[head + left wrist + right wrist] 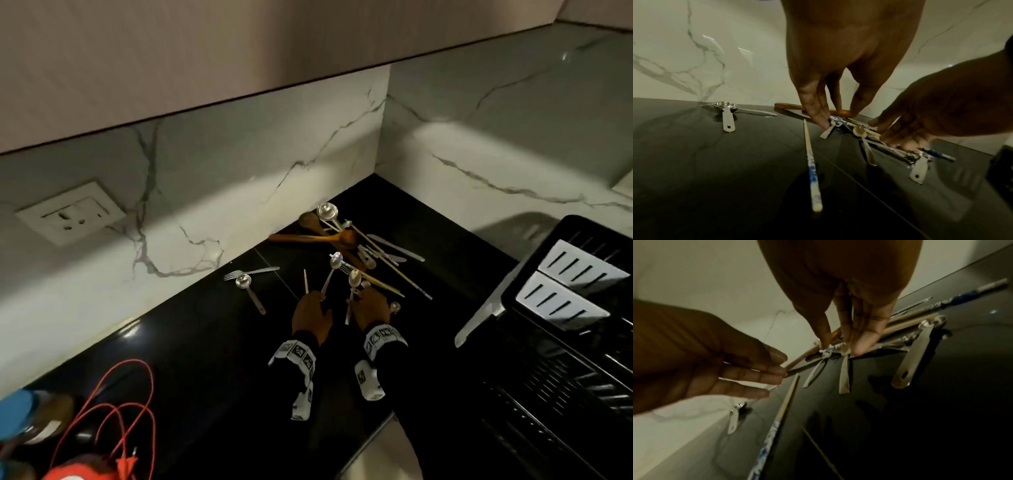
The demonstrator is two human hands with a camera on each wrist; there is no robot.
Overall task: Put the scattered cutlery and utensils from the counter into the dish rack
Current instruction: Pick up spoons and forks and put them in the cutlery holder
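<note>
Two hands reach down side by side to the near edge of a heap of cutlery on the black counter (205,342). The left hand (310,317) has its fingers pointing down with the fingertips (823,122) at the handle of a small steel spoon (330,272); whether they actually pinch it I cannot tell, though the fingers look fairly straight and close together. The right hand (371,305) likewise points its fingers down onto a second steel spoon (352,284) and the chopsticks under it, fingers straight and bunched, nothing clearly gripped. A single blue-patterned chopstick (812,165) lies apart from the heap, just left of the left hand. Farther left, well apart from the pile, a fork (251,272) and a steel measuring spoon (248,289) lie together. Another measuring spoon (914,353) lies just to the right of the right hand. Behind the hands the heap holds wooden spoons (329,236), table knives (395,246), a round steel ladle (327,210) and long chopsticks (394,267), crossing one another near the marble backsplash (205,212). The black dish rack (561,342) stands to the right, well apart from the heap, with two white slotted cutlery holders (572,284) at its back edge. A red cable (130,404) lies coiled at the near left, and a wall socket (70,214) sits in the backsplash.
</note>
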